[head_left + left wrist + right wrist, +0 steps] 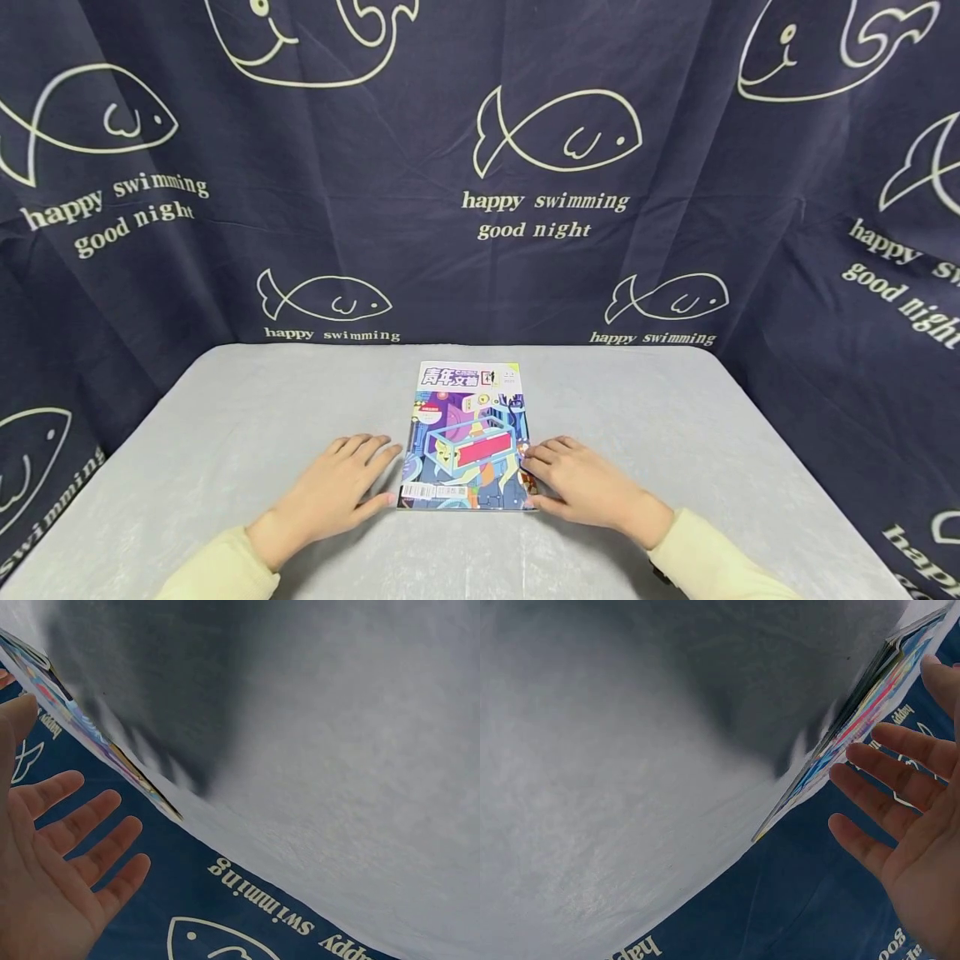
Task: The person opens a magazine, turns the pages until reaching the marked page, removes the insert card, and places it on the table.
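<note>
A magazine (468, 437) with a colourful purple and blue cover lies face up near the middle of the table. To its left, my left hand (341, 483) hovers or rests with fingers spread, its thumb close to the lower left corner. My right hand (581, 483) is at the right edge, its fingertips overlapping that edge in the head view. The left wrist view shows the left hand (67, 855) with loosely extended fingers and nothing in them. Likewise, the right hand (915, 795) has relaxed, parted fingers in the right wrist view; whether it touches the magazine (855, 724) I cannot tell.
A pale grey cloth covers the table (262, 417). Behind it and along both sides hangs a dark blue curtain (435, 250) printed with white fish and lettering. Both forearms wear cream sleeves (225, 567).
</note>
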Motion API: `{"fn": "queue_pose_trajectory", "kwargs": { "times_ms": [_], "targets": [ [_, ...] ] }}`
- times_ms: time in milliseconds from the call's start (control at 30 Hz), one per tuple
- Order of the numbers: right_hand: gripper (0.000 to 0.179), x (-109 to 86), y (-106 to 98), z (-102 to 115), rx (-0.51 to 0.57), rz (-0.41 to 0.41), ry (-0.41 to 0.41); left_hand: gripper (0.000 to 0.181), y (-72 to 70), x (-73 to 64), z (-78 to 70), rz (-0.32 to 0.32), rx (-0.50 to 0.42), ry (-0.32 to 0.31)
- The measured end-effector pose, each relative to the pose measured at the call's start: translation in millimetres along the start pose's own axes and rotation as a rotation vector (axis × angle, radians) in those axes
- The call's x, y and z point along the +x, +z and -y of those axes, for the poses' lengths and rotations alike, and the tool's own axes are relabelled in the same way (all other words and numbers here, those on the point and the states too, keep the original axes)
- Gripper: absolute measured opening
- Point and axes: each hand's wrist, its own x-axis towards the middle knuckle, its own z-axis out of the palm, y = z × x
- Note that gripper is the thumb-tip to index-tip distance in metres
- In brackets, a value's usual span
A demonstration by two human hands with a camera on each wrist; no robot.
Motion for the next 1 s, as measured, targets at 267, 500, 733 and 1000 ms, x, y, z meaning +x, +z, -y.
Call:
{"fn": "queue_pose_trajectory", "kwargs": {
  "times_ms": [267, 500, 733, 1000],
  "targets": [
    [0.050, 1.2, 1.4, 3.4, 0.032, 0.014, -0.019, 0.059, 0.4, 3.7, -6.4, -0.023, -0.030, 0.027],
    [0.043, 1.7, 2.5, 4.5, 0.036, 0.004, -0.038, 0.058, 3.3, 6.0, -9.7, -0.004, -0.027, 0.052],
    [0.037, 1.5, 2.0, 4.1, 0.033, -0.004, -0.049, 0.054, 6.0, 8.2, -12.8, 0.004, -0.027, 0.077],
    [0.039, 1.1, 2.5, 3.1, 0.015, -0.003, -0.049, 0.054, 4.9, 11.0, -14.2, 0.033, -0.010, 0.090]
  ]
}}
